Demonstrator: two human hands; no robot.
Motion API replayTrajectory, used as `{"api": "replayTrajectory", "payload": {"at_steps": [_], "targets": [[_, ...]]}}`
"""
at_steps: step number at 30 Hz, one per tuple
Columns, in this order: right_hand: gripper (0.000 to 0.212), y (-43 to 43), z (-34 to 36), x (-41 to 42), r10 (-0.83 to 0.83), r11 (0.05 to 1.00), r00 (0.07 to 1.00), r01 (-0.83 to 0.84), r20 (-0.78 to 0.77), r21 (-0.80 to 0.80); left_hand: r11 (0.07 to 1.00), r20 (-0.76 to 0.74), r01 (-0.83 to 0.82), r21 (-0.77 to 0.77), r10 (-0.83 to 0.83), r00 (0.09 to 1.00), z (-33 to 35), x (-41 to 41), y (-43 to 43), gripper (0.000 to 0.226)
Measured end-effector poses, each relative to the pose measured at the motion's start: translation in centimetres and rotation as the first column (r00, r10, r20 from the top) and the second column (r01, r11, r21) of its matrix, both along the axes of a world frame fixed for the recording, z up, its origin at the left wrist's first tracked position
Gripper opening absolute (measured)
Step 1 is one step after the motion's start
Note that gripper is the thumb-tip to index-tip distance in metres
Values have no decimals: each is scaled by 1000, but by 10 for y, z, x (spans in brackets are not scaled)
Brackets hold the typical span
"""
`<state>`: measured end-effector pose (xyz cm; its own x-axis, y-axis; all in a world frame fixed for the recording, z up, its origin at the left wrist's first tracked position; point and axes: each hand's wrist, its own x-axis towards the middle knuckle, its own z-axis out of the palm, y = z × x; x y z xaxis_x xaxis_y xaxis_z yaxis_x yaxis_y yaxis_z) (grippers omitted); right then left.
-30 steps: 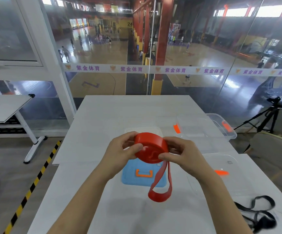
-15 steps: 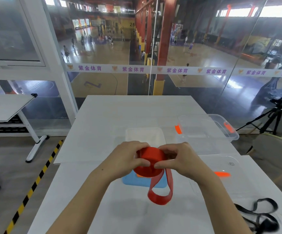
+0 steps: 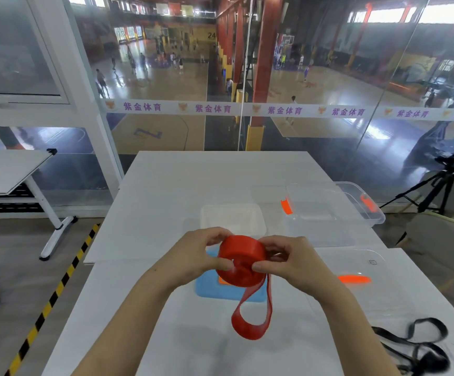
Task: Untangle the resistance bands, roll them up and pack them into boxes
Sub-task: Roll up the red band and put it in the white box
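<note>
Though faced flat toward the camera a second before, found red band (image 3: 243, 256) tipped, rim uppermost, and carried lower, over blue lid (image 3: 207, 290) on table (image 3: 193, 180). Saw left hand (image 3: 193, 256) and right hand (image 3: 293, 264) close together, both clamped on the roll, with thumbs on the near face and fingers curled over the far side. Saw tail (image 3: 250, 322) hanging free below the right thumb in one open loop; could not tell whether it touched the table. Judged tail about as long as a second before, perhaps a shade shorter, so little wound in during that interval. Took the change for a turn and regrip rather than real progress. Judged rolling mostly done, with only that last loop left to wind.

Noted small box (image 3: 231, 217) just beyond the hands, lidless. Noted clear box (image 3: 356, 210) farther right, also lidless, and clear lid (image 3: 369, 267) nearer, beside the right hand. Noted black band (image 3: 416, 346) at the near right edge, loose and looped over itself, well apart from both hands.

Reckoned a good share of the task outstanding: finish this roll, box it, then sort the black band.
</note>
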<state>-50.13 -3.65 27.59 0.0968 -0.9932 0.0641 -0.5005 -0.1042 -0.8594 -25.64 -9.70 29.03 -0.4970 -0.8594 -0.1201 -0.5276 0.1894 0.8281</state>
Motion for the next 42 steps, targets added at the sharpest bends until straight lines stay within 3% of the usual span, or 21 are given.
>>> {"api": "replayTrajectory", "payload": {"at_steps": [2, 4, 6, 9, 14, 16, 19, 23, 25, 27, 31, 35, 38, 42], "targets": [[36, -2, 1, 2, 23, 999, 994, -26, -105, -32, 997, 53, 35, -63, -32, 998, 3, -6, 2, 62], [37, -3, 2, 4, 40, 997, 988, -49, -151, -58, 981, 117, 97, -166, -78, 990, 5, -12, 4, 43], [38, -5, 2, 3, 33, 997, 993, -40, -112, -64, 969, 114, 104, -226, -80, 990, 6, -16, 5, 30], [38, -8, 1, -4, -3, 999, 1000, 2, -28, -52, 967, -2, 23, -255, -25, 1000, 3, -18, 5, 30], [46, -11, 5, -18, -37, 998, 998, 39, 50, -41, 986, -344, -153, -64, 122, 931, -3, -18, 2, 31], [42, -13, 7, -22, -46, 998, 997, 49, 67, -41, 993, -374, -114, 15, 111, 921, -5, -18, 1, 28], [38, -13, 10, -22, -35, 999, 999, 35, -11, -34, 999, -210, -33, 23, 37, 977, -6, -14, -1, 31], [36, -14, 8, -10, -2, 999, 979, -9, -206, -51, 989, 92, 44, -144, -31, 995, 4, -15, 3, 65], [34, -14, 7, -3, 22, 997, 973, -38, -230, -65, 965, 144, 104, -239, -71, 987, 10, -19, 7, 49], [34, -13, 7, 0, 28, 996, 981, -43, -191, -75, 957, 107, 73, -280, -44, 993, 12, -19, 9, 32], [42, -10, 6, -3, -3, 997, 999, 0, -48, -72, 964, -77, -31, -263, 11, 997, 4, -11, 7, 24], [50, -6, -1, -10, -57, 998, 998, 58, 27, -37, 987, -286, -151, -61, 128, 950, -10, -8, 5, 31], [48, -5, -5, -11, -85, 996, 996, 84, -17, -29, 998, -233, -61, 13, 62, 971, -12, -4, 2, 31], [38, -4, -3, -8, -48, 999, 989, 46, -141, -21, 994, 58, -10, -106, 17, 998, -8, -3, 4, 58]]}}
